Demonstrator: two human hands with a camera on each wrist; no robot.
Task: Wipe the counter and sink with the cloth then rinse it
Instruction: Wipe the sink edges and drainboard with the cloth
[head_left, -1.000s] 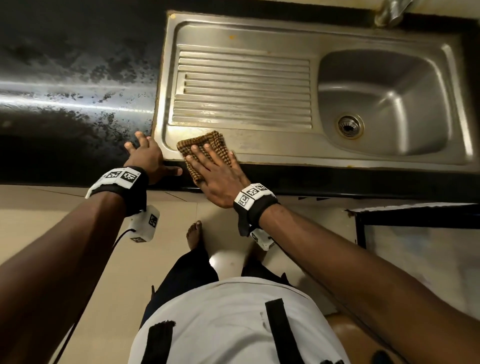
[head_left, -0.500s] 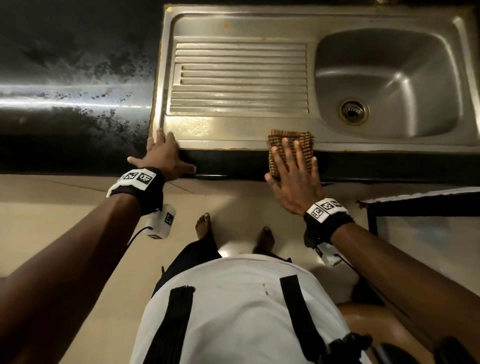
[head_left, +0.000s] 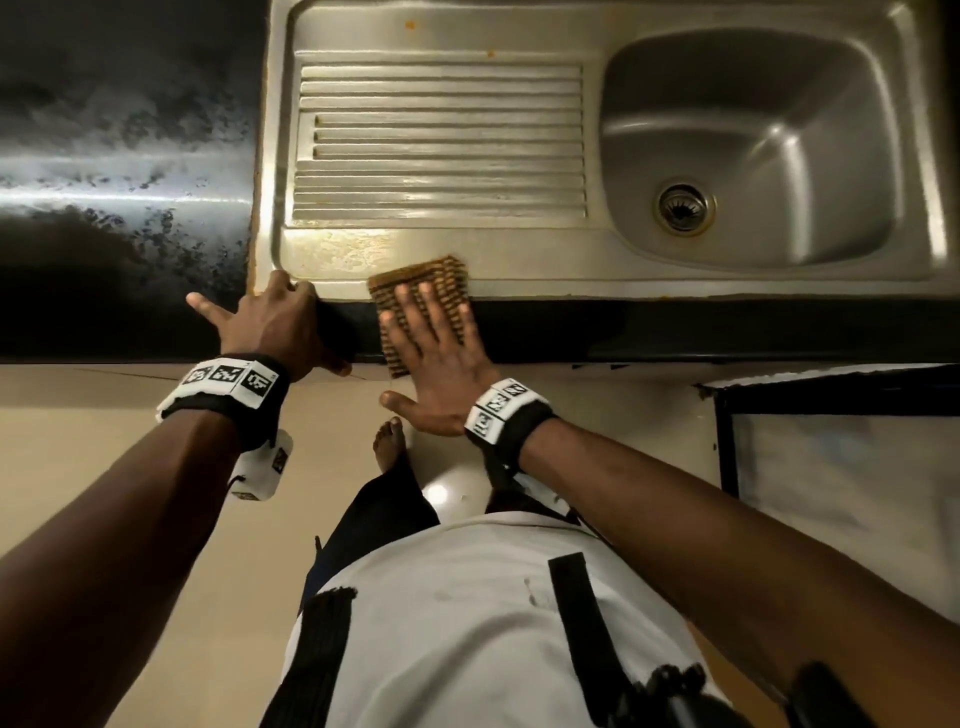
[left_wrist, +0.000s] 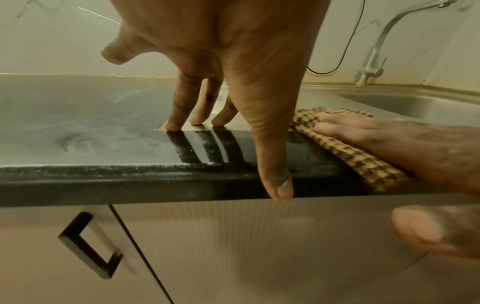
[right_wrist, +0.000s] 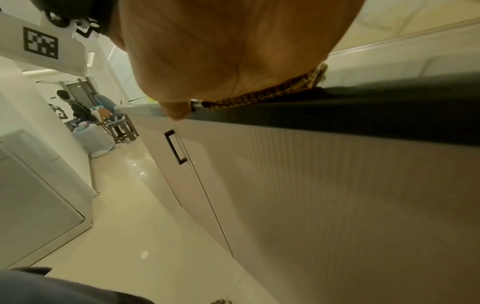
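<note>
Checked brown cloth (head_left: 415, 291): lies over the sink (head_left: 519, 283) front rim and dark counter (head_left: 130, 208) edge, pressed flat under the right hand (head_left: 441, 358), fingers straight. Left hand (head_left: 270, 322): fingertips braced, uncurled, on the sink's near-left corner. Step: wiping, likely mid-stroke. Next: drainboard, basin, then rinsing at the tap (left_wrist: 376, 57).

The cloth (head_left: 415, 291) lies across the front edge of the counter (head_left: 130, 234), overlapping the sink (head_left: 519, 280) rim. The right hand (head_left: 441, 358) rests flat on the cloth; the left hand (head_left: 270, 322) rests just left of it, fingertips at the sink's front-left corner
</note>
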